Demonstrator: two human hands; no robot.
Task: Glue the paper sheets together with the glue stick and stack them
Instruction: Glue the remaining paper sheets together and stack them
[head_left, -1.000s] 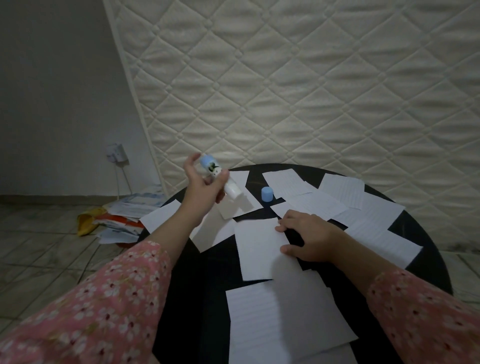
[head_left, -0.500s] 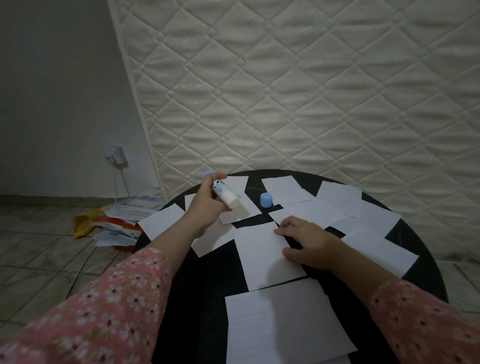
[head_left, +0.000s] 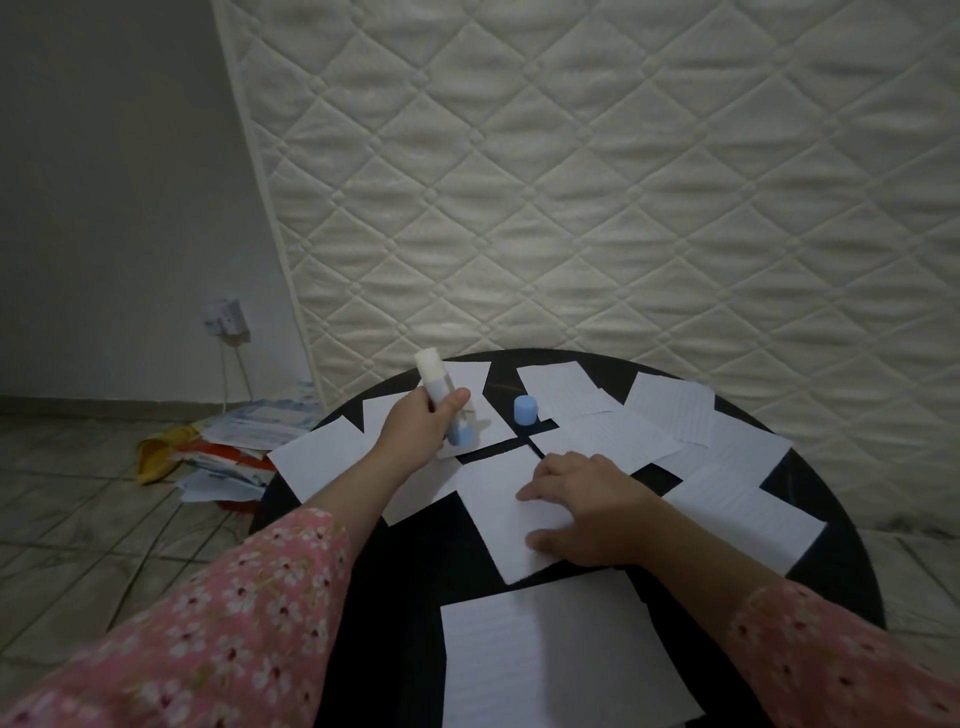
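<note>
The left hand is curled round the glue stick, its white tip up at 11 o'clock, blue base below the thumb. The right hand lies with loosely bent fingers on a sheet at table centre; the cap stands at 12 o'clock.

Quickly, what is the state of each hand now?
Left hand: grips the glue stick, uncapped end up.
Right hand: open, fingers resting on a paper sheet, holding nothing.
</note>
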